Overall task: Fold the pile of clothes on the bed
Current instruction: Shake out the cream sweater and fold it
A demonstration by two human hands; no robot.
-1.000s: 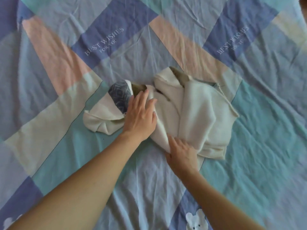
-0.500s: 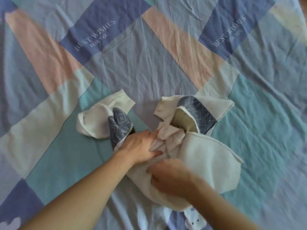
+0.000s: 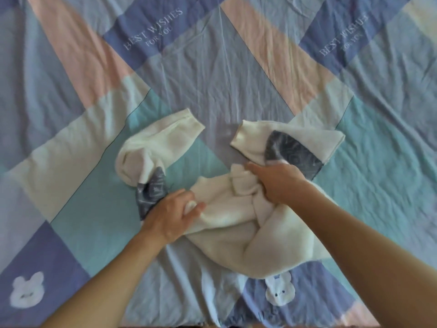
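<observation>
On the patchwork bed (image 3: 212,74), my left hand (image 3: 173,215) and right hand (image 3: 279,183) each grip bunched cloth of the cream sweater (image 3: 236,223), mid-spreading; next, I judge, flattening it with sleeves outward.

The right hand (image 3: 277,183) hides part of the blurred cream garment (image 3: 227,223).

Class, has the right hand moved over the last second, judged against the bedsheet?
Yes. The right hand went from the cream garment's near edge up to its middle, away from the sheet's rabbit print.
</observation>
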